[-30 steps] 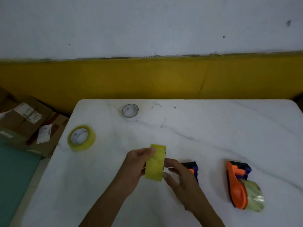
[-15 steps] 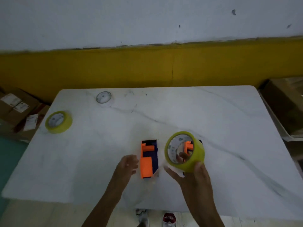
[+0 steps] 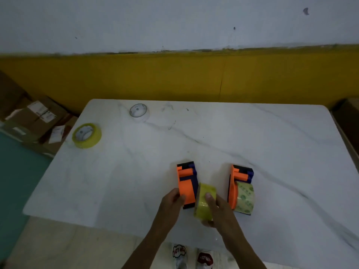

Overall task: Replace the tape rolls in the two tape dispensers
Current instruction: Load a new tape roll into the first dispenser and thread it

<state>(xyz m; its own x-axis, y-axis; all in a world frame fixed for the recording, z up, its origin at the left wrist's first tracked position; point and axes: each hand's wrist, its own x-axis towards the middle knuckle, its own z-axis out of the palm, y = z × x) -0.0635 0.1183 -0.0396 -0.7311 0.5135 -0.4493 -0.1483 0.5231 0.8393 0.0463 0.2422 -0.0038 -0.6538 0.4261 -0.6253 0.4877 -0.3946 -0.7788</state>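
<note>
Two orange and blue tape dispensers lie on the white marble table [image 3: 272, 152]. My left hand [image 3: 172, 199] grips the near end of the left dispenser [image 3: 186, 184]. My right hand [image 3: 217, 207] holds a yellow tape roll [image 3: 205, 199] on edge, pressed against that dispenser's right side. The right dispenser [image 3: 236, 183] carries a pale clear tape roll [image 3: 245, 199] and nothing touches it. A second yellow tape roll [image 3: 86, 135] lies flat near the table's left edge.
A nearly bare white roll core [image 3: 138, 111] lies at the table's far left. Cardboard boxes [image 3: 33, 117] are stacked on the floor to the left, another box [image 3: 347, 121] stands to the right. A yellow and white wall is behind. My shoes [image 3: 192, 256] show below the table's near edge.
My right hand turned the yellow roll on edge and brought it down against the left dispenser. My left hand closed on that dispenser. The right dispenser is uncovered again.
</note>
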